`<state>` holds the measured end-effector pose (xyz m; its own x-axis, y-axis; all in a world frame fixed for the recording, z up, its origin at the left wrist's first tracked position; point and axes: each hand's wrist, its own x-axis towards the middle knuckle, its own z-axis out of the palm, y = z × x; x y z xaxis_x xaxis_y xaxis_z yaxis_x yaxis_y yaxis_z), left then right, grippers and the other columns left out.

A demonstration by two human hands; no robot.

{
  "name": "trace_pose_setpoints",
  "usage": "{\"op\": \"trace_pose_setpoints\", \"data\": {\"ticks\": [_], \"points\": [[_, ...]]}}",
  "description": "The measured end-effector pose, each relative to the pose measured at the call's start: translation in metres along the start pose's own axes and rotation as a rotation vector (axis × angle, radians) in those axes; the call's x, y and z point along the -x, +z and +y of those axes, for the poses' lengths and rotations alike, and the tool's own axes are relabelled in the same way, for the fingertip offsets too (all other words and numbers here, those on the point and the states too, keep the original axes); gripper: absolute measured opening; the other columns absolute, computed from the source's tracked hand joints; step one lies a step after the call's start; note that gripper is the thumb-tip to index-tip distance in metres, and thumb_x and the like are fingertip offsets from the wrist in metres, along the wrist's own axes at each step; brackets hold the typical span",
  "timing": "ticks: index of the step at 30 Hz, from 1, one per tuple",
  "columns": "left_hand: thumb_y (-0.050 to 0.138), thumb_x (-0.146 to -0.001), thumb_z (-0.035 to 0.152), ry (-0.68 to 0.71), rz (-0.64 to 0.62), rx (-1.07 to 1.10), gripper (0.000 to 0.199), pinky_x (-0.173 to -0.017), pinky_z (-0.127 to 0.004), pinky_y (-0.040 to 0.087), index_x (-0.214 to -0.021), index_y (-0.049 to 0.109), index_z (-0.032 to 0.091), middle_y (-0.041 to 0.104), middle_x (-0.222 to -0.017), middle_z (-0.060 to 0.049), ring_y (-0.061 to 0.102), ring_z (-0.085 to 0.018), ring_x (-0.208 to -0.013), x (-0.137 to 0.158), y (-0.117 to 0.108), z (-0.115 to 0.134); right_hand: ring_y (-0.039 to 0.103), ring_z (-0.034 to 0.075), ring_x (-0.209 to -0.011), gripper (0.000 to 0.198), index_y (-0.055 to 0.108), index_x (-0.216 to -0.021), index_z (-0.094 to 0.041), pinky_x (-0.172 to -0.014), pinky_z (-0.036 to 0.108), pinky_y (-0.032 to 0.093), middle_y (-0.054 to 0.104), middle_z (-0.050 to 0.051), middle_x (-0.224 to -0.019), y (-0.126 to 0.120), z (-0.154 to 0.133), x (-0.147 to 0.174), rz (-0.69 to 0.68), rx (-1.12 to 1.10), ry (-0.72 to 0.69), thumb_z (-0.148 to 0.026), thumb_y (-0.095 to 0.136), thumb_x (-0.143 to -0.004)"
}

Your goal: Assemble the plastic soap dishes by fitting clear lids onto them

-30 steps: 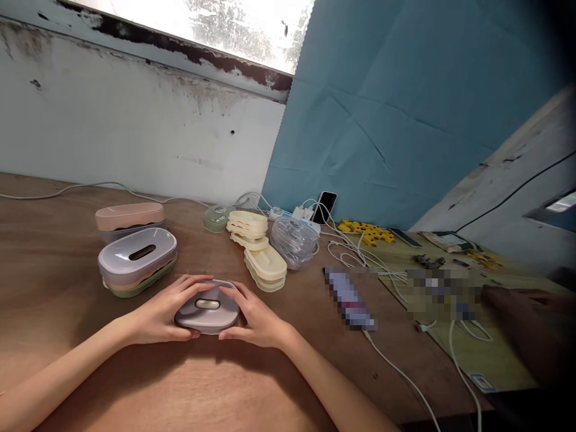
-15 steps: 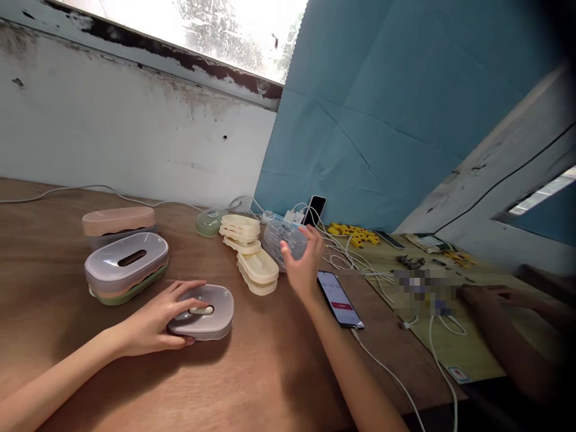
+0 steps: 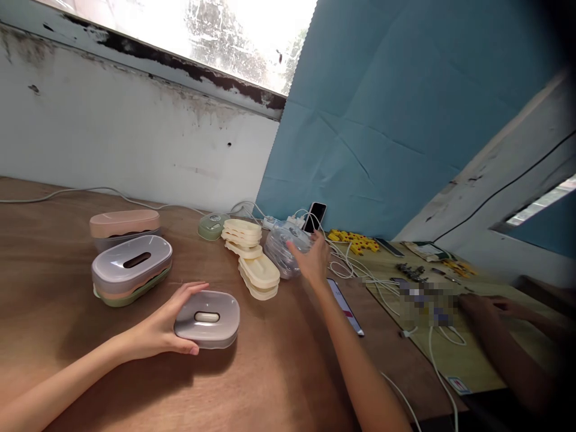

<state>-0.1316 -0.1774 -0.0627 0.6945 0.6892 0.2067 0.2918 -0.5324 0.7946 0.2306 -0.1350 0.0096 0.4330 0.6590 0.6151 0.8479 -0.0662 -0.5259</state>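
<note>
Daylight enters through an overexposed window [image 3: 243,42] above and beyond the left grip [image 3: 168,327]. Soft shadow darkens the worktop [image 3: 261,384] beneath that grip; glossy highlights mark a lilac lid [image 3: 110,264] to its left. Well right of the right grip [image 3: 315,259], note wide-angle stretching, blackened corners, soft focus and a pixelated patch [image 3: 427,302].

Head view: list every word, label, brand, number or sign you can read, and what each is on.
Nothing can be read.
Phone screen: marks too small, partly hidden.
Sticker on the yellowish board: too small.
Green piece: mark too small and blurred.
</note>
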Motion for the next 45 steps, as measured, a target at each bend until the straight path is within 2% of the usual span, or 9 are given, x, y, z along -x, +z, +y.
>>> {"op": "trace_pose_setpoints", "data": {"ticks": [2, 4, 6, 9, 12, 15, 19, 30, 45], "points": [[0.073, -0.069, 0.055, -0.068, -0.011, 0.118, 0.093, -0.107, -0.049, 0.036, -0.143, 0.022, 0.029, 0.034, -0.145, -0.013, 0.042, -0.033, -0.129, 0.0, 0.001, -0.003, 0.045, 0.036, -0.119, 0.073, 0.036, -0.128, -0.012, -0.102, 0.053, 0.031, 0.051, 0.019, -0.123, -0.006, -0.011, 0.017, 0.093, -0.084, -0.031, -0.059, 0.057, -0.076], [0.073, -0.067, 0.059, -0.117, -0.016, 0.206, 0.098, -0.107, -0.048, 0.036, -0.143, 0.019, 0.029, 0.033, -0.146, -0.014, 0.042, -0.033, -0.13, -0.001, 0.001, -0.005, 0.048, 0.031, -0.118, 0.065, 0.036, -0.127, -0.016, -0.102, 0.048, 0.036, 0.048, 0.017, -0.125, -0.011, -0.026, 0.044, 0.083, -0.272, -0.114, -0.056, 0.055, -0.08], [0.075, -0.064, 0.061, -0.13, 0.01, 0.26, 0.107, -0.109, -0.052, 0.031, -0.144, 0.013, 0.029, 0.03, -0.147, -0.016, 0.037, -0.034, -0.133, -0.003, 0.001, -0.008, 0.051, 0.029, -0.117, 0.066, 0.035, -0.127, -0.019, -0.101, 0.044, 0.041, 0.049, 0.015, -0.125, -0.011, -0.04, 0.076, -0.154, -0.448, -0.251, -0.055, 0.06, -0.078], [0.076, -0.06, 0.065, -0.111, 0.088, 0.342, 0.122, -0.109, -0.058, 0.027, -0.145, -0.004, 0.029, 0.03, -0.144, -0.02, 0.034, -0.035, -0.135, -0.006, 0.001, -0.013, 0.053, 0.031, -0.116, 0.082, 0.034, -0.129, -0.022, -0.098, 0.044, 0.044, 0.052, 0.014, -0.125, -0.005, -0.054, 0.117, -0.55, -0.512, -0.401, -0.054, 0.074, -0.065], [0.077, -0.056, 0.067, -0.088, 0.101, 0.393, 0.127, -0.109, -0.058, 0.028, -0.144, -0.008, 0.03, 0.027, -0.145, -0.022, 0.032, -0.036, -0.136, -0.008, 0.0, -0.016, 0.055, 0.032, -0.114, 0.088, 0.036, -0.13, -0.021, -0.097, 0.045, 0.046, 0.052, 0.015, -0.126, 0.003, -0.056, 0.137, -0.727, -0.5, -0.417, -0.051, 0.08, -0.06], [0.079, -0.055, 0.064, -0.091, 0.078, 0.384, 0.122, -0.109, -0.058, 0.027, -0.144, 0.002, 0.029, 0.026, -0.146, -0.021, 0.029, -0.036, -0.137, -0.009, -0.001, -0.014, 0.054, 0.031, -0.116, 0.086, 0.036, -0.132, -0.021, -0.099, 0.044, 0.045, 0.051, 0.014, -0.128, 0.006, -0.054, 0.139, -0.827, -0.537, -0.403, -0.047, 0.08, -0.062], [0.08, -0.062, 0.056, -0.099, 0.015, 0.417, 0.108, -0.11, -0.055, 0.028, -0.143, 0.014, 0.03, 0.032, -0.144, -0.016, 0.033, -0.032, -0.136, -0.007, -0.004, -0.006, 0.05, 0.032, -0.121, 0.084, 0.035, -0.134, -0.022, -0.102, 0.046, 0.043, 0.048, 0.014, -0.132, 0.005, -0.056, 0.139, -0.863, -0.544, -0.416, -0.046, 0.078, -0.066], [0.08, -0.066, 0.039, -0.122, -0.017, 0.484, 0.107, -0.107, -0.049, 0.035, -0.145, 0.009, 0.032, 0.036, -0.14, -0.011, 0.042, -0.028, -0.129, -0.005, -0.005, 0.004, 0.041, 0.03, -0.13, 0.068, 0.043, -0.129, -0.022, -0.107, 0.043, 0.037, 0.041, 0.015, -0.137, 0.009, -0.065, 0.147, -0.875, -0.566, -0.429, -0.045, 0.074, -0.073], [0.072, -0.065, 0.024, -0.192, -0.098, 0.106, 0.085, -0.102, -0.04, 0.04, -0.136, 0.026, 0.023, 0.044, -0.133, -0.008, 0.045, -0.029, -0.123, -0.005, -0.019, 0.019, 0.043, 0.028, -0.128, 0.069, 0.047, -0.128, -0.021, -0.105, 0.039, 0.039, 0.04, 0.014, -0.135, 0.009, -0.065, 0.146, -0.888, -0.592, -0.459, -0.041, 0.078, -0.07]]}}
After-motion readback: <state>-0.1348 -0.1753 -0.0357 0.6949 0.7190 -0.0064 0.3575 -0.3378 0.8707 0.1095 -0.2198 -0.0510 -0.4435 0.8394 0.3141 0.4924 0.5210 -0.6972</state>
